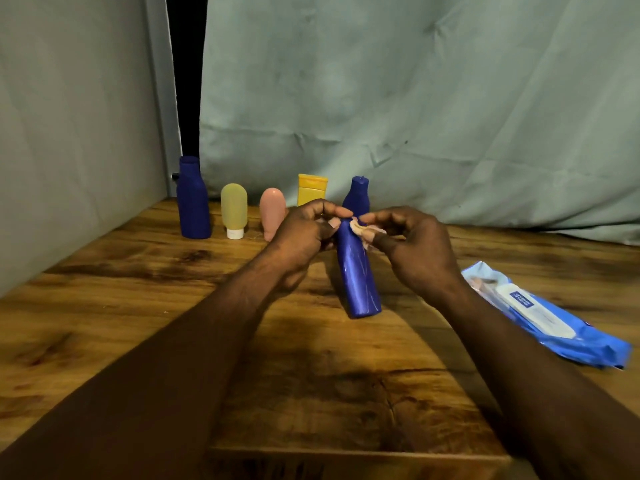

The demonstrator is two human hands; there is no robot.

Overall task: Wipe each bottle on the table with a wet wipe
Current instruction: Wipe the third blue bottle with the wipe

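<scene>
My left hand (304,233) grips the top of a blue bottle (358,275) and holds it tilted above the table, base towards me. My right hand (412,244) pinches a small crumpled wet wipe (360,231) against the bottle's upper end. Along the back stand a large dark blue bottle (193,199), a yellow-green tube (234,209) on its white cap, a pink tube (272,211), a yellow bottle (311,189) and a smaller blue bottle (356,195), the last two partly hidden by my hands.
A blue pack of wet wipes (543,313) lies on the wooden table (138,306) to the right. Grey-green cloth hangs behind the bottles, and a grey panel closes the left side. The table's front edge runs just below my forearms.
</scene>
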